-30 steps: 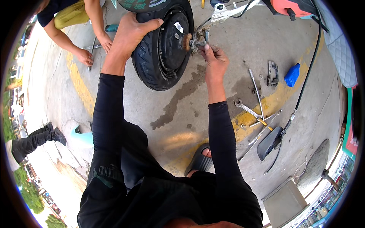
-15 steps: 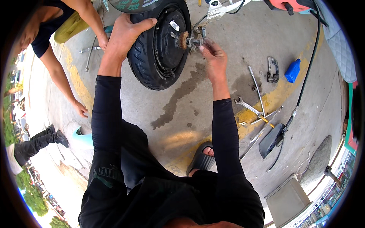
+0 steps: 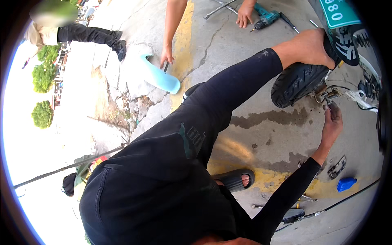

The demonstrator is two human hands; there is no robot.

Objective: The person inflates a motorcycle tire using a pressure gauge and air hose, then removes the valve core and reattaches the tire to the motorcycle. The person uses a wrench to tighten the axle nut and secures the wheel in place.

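Observation:
At the right stands a scooter wheel with a black treaded tyre, tilted in this view. My left hand is wrapped over the top of the tyre, its far fingers partly hidden by the dark mudguard. Below the wheel's side, my right hand pinches the end of the wheel axle, which carries metal fittings. Exactly which fitting lies between the fingertips is hard to make out. The hub's face is mostly hidden from here.
Another person's hands rest near a teal power drill and a light-blue curved panel. A wrench lies beyond. Near my right forearm are a metal bracket, a blue bottle and a black cable.
My view has swung left and tilted, so the wheel now sits at the right. Both hands stay at the tyre and axle. The co-worker's lower hand now reaches the light-blue panel.

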